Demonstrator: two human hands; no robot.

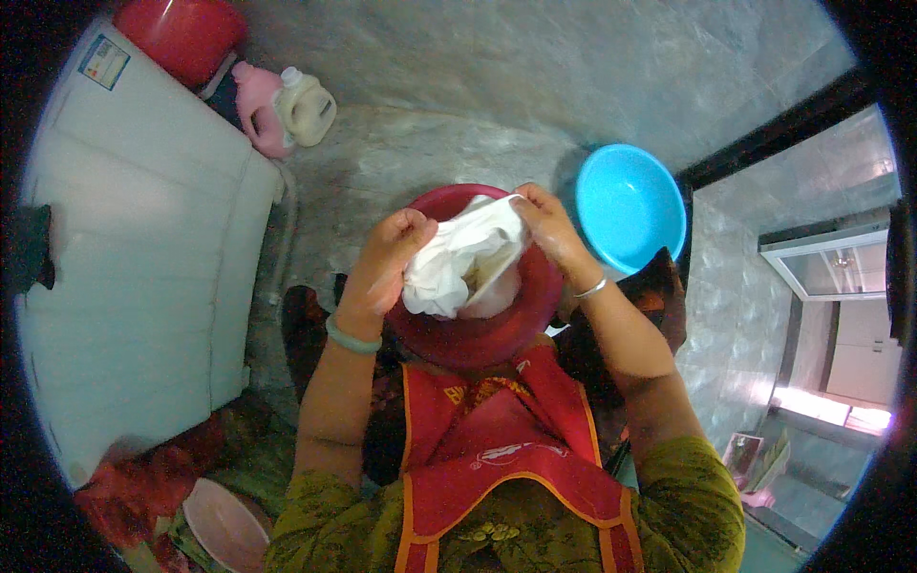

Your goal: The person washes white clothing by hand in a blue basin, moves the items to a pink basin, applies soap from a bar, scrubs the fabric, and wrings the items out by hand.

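A white cloth [448, 261], bunched and wet-looking, is stretched between my two hands. It hangs over a dark red plastic basin [473, 344] set between my knees. My left hand [397, 251], below a pale green bangle, grips the cloth's left edge. At its upper right corner, my right hand [548, 218] pinches the fabric between thumb and fingers. Pale, cloudy liquid or suds [498, 297] show inside the basin under the cloth. The cloth hides much of the basin's inside.
A light blue basin [630, 208] stands on the floor to the right, near a dark door frame [781, 125]. A white appliance [143, 215] fills the left side. Behind it are a pink jug [258, 107], a cream jug [308, 111] and a red container [183, 36]. A pale pink basin [222, 526] sits lower left.
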